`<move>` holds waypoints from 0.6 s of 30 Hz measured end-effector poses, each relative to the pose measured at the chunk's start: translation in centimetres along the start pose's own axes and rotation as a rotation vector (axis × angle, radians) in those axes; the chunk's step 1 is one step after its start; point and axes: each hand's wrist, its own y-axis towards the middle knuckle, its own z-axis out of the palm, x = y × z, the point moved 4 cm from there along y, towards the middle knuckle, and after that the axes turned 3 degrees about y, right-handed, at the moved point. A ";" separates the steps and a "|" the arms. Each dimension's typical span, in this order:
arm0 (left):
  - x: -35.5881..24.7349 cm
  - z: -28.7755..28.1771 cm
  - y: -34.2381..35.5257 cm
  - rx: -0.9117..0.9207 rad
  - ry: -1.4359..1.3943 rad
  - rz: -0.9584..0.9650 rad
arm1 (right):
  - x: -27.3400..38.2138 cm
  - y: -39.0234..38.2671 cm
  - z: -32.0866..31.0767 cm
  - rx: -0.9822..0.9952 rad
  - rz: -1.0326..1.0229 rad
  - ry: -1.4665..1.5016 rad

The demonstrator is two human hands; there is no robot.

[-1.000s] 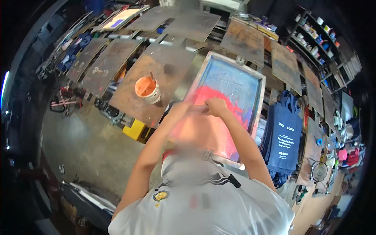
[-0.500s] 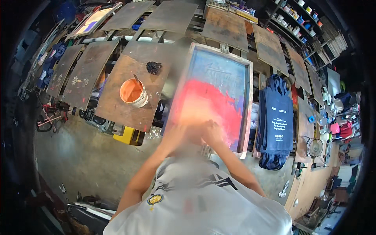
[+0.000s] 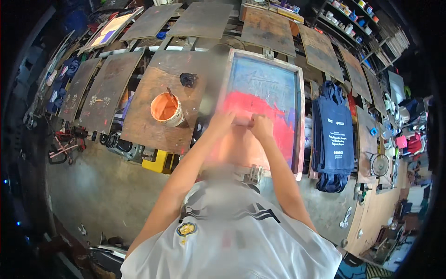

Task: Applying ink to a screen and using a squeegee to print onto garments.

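FLOOR: smooth grey concrete floor (image 3: pixel 107 195) is unevenly lit | FURNITURE: flat, rectangular brown-and-grey boards (image 3: pixel 200 21) are set out in rows; dark open shelving rack (image 3: pixel 337 30) is stocked with small containers (image 3: pixel 348 29), upper right | LIGHT: tiny blue lights (image 3: pixel 18 223) are seen at dark left edge

Ahead of the left hand (image 3: pixel 224 122) and right hand (image 3: pixel 262 125), the blue mesh (image 3: pixel 260 76) lies open up to the far bar of the wooden frame (image 3: pixel 301 121). Rightward, only a narrow gap parts that frame from the stacked navy tote bags (image 3: pixel 333 132). Leftward, the ink bucket (image 3: pixel 175 116) and its jutting stick (image 3: pixel 171 93) obstruct; blur over the frame's left edge makes clearance there hard to judge.
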 end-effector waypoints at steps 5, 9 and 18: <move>-1.6 -0.3 -6.6 0.125 -0.208 -0.023 | 4.1 -7.9 1.4 -0.156 -0.059 -0.163; -3.2 -1.4 -11.0 0.172 -0.241 0.008 | 6.2 -12.3 1.7 -0.023 -0.003 -0.040; -6.0 -1.8 1.2 0.000 0.165 0.506 | 1.9 -11.6 -1.7 -0.180 0.264 0.224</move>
